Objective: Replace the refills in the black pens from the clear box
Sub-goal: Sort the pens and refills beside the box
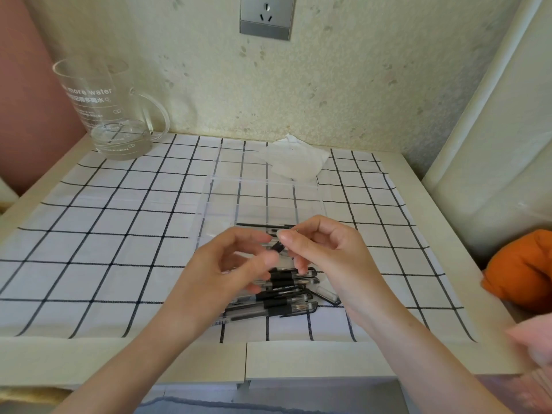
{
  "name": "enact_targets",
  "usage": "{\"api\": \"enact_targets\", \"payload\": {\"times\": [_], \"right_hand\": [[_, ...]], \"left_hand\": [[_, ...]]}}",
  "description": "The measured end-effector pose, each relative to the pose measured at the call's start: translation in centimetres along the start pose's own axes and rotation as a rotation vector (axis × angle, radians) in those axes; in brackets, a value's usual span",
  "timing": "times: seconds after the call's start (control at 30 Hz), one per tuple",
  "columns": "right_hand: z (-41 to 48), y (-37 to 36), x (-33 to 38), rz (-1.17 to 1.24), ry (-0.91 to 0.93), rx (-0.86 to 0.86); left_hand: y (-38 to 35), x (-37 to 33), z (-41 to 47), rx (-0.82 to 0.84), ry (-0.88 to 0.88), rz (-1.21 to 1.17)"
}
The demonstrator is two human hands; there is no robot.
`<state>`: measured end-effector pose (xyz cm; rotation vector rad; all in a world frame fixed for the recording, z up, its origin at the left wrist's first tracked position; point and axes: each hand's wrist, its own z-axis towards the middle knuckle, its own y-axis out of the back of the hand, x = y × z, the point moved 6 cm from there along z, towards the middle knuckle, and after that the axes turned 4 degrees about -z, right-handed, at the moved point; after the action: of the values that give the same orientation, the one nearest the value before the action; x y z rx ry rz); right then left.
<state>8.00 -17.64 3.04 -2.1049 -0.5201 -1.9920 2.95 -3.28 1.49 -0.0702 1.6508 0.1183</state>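
Both of my hands are raised over a pile of black gel pens (286,294) lying on the checked cloth. My left hand (227,270) and my right hand (322,252) hold one pen between them; only a short black section (277,248) of it shows between the fingertips. My right thumb and forefinger pinch its upper end, and my left fingers curl round the lower part. The clear box (263,198) stands open just behind the hands, with a thin black refill (263,225) lying in its near side.
A clear glass jug (104,115) with a little water stands at the back left. A crumpled white tissue (295,159) lies behind the box. An orange cloth object (522,270) sits off the table's right edge. A wall socket (265,16) is above.
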Motion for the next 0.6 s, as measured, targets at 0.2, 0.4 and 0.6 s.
{"api": "enact_targets", "payload": {"times": [0.2, 0.4, 0.6], "right_hand": [[0.14, 0.22, -0.22, 0.052, -0.001, 0.001], [0.2, -0.41, -0.34, 0.124, 0.0, 0.105], [0.19, -0.26, -0.61, 0.124, -0.019, 0.063]], "left_hand": [[-0.22, 0.18, 0.2, 0.024, 0.021, -0.018], [-0.19, 0.13, 0.17, 0.015, 0.017, -0.089], [0.09, -0.02, 0.15, -0.023, -0.002, -0.077]]}}
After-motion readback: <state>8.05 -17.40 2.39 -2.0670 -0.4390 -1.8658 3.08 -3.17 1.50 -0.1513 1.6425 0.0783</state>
